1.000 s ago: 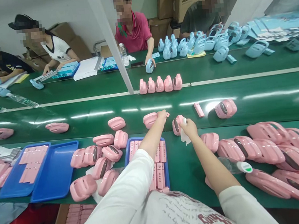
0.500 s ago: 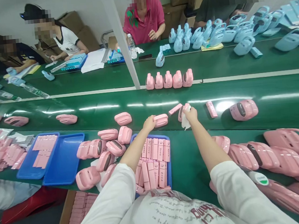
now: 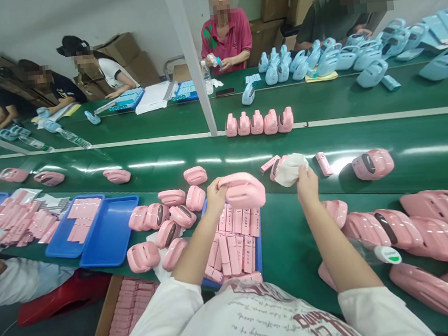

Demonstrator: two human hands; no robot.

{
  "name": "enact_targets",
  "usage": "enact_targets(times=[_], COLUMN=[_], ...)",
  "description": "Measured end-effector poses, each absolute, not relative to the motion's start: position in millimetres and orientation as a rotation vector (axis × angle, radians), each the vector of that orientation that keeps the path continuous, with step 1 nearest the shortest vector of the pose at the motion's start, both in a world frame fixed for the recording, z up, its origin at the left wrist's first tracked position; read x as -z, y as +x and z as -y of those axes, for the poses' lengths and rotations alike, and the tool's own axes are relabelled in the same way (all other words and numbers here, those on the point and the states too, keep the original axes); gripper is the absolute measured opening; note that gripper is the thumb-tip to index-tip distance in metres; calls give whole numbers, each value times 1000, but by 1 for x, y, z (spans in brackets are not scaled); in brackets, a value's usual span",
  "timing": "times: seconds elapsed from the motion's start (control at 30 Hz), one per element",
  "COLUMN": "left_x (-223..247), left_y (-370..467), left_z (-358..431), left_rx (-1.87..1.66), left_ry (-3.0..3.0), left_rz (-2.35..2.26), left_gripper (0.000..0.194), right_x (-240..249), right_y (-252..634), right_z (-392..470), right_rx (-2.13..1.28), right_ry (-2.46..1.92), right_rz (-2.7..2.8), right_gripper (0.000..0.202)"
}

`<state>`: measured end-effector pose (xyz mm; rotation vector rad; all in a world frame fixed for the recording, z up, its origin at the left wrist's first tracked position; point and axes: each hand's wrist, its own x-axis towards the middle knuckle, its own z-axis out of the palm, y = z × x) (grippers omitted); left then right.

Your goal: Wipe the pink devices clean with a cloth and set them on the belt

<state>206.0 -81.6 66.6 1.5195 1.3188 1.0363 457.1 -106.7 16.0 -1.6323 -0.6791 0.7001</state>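
My left hand (image 3: 216, 194) is closed on the left end of a glossy pink plastic housing with a handle (image 3: 245, 189), raised above the near edge of the green belt. In my right hand (image 3: 307, 182) a white cloth or tissue (image 3: 292, 170) is pinched. The cloth partly covers another pink housing (image 3: 278, 168) on the belt. Beside that lies a small pink stick-shaped piece (image 3: 270, 163), and a second pink stick piece (image 3: 324, 164) rests to the right. Below my left hand is a blue tray (image 3: 259, 254) of pink stick pieces.
Pink housings crowd the bench on the left (image 3: 143, 256) and right (image 3: 433, 240), with a clear bottle (image 3: 386, 254) among the right ones. Two blue trays (image 3: 109, 232) stand farther left. Several pink housings line the divider (image 3: 257, 122). Co-workers sit opposite, behind light-blue housings (image 3: 328, 63).
My left hand has lifted the pink housing off the belt and toward me. My right hand has shifted right with the cloth, which is now spread wider. The view has shifted slightly.
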Motion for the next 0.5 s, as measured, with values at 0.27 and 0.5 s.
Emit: enact_targets(times=[0.27,0.5], left_x=[-112,-102], left_y=[207,234], left_z=[162,223], left_rx=[-1269,-1033], left_ry=[1329,893], left_rz=[-858,-1069], left_gripper=[13,48], right_x=[-67,-67], right_y=[356,317], right_z=[225,263], right_rx=[-1473,-1080], right_ry=[-923,-992], right_rz=[663,405], right_gripper=[56,48])
